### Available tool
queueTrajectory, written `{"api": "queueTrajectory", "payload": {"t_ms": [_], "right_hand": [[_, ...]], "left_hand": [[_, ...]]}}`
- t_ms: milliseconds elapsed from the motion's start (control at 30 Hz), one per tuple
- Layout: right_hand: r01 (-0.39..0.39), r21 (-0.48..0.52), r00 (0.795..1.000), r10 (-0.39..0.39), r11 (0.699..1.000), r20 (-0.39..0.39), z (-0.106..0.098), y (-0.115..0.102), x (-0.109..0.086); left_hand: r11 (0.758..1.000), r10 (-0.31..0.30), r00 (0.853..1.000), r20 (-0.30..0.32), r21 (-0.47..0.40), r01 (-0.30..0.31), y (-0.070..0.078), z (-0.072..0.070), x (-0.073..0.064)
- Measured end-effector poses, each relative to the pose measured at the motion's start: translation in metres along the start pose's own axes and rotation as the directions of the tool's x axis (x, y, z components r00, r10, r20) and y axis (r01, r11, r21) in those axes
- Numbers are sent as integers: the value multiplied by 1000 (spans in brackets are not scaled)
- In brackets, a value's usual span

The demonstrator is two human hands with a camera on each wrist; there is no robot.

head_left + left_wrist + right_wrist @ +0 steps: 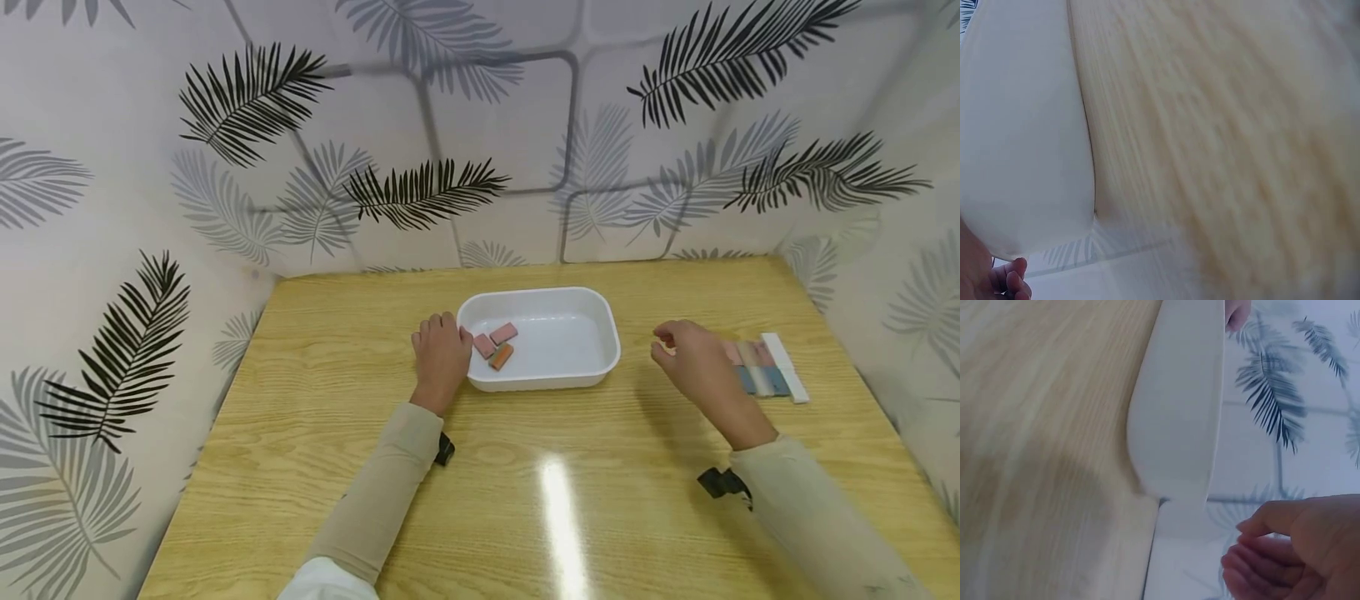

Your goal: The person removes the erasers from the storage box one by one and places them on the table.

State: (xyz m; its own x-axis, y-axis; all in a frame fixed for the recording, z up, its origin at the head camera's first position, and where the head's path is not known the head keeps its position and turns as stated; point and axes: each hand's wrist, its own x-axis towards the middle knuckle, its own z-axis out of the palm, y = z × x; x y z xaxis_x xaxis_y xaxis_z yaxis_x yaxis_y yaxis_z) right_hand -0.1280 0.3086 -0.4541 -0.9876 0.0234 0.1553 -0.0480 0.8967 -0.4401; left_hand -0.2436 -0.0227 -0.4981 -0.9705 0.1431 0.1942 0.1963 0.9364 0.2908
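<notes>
A white plastic basin (pixel 555 382) stands on the table. Two small pink blocks, one nearer the wall (pixel 504 333) and one to its left (pixel 484 346), lie in its left part with an orange block (pixel 502 357). My left hand (pixel 441 358) holds the basin's left rim, thumb at the edge; in the left wrist view only its fingertips (pixel 1013 280) show past the basin. To the right of the basin and apart from it, my right hand (pixel 693 362) hovers over the table. Its fingers are loosely bent, thumb close to the index finger, with nothing visible between them.
Beyond the right hand lies a row of pink, pale and blue pieces (pixel 759 368), partly hidden by that hand, beside a white strip (pixel 786 368). The wooden table (pixel 480 500) meets leaf-patterned fabric (pixel 510 225) at its back.
</notes>
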Motion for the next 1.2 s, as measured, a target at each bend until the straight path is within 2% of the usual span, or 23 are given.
{"api": "queueTrajectory", "payload": {"t_ms": [133,267,333,433,500,600,800,933,1067,1133,1200], "right_hand": [[111,51,994,-111,993,0,10,-22,16],[222,55,972,-225,973,67,24,-42,30],[289,44,950,-292,956,108,32,-52,37],[405,27,902,-404,914,153,48,-65,47],[452,41,873,-451,891,185,58,-74,53],[470,70,847,-471,880,246,70,-85,64],[455,64,822,-446,888,354,90,-96,83],[476,83,805,-471,876,361,102,-101,93],[525,113,775,-529,843,345,114,-105,98],[543,112,767,-546,832,337,120,-106,101],[549,107,768,-551,829,327,125,-107,102]], "left_hand": [[1000,-1,1000,-1,5,1,0,0,1],[1000,-3,1000,10,9,3,0,-1,0],[1000,-2,1000,10,13,1,0,-2,-1],[1000,0,1000,-2,14,0,-1,-2,0],[1000,1,1000,-8,18,0,-2,-2,0],[1000,2,1000,-10,19,-1,-3,0,2],[1000,2,1000,-7,21,-1,-5,2,2],[1000,4,1000,-15,14,-4,-4,2,1],[1000,10,1000,-25,15,-10,-3,1,1],[1000,13,1000,-25,21,-12,-3,1,0],[1000,13,1000,-24,29,-13,-4,1,0]]}}
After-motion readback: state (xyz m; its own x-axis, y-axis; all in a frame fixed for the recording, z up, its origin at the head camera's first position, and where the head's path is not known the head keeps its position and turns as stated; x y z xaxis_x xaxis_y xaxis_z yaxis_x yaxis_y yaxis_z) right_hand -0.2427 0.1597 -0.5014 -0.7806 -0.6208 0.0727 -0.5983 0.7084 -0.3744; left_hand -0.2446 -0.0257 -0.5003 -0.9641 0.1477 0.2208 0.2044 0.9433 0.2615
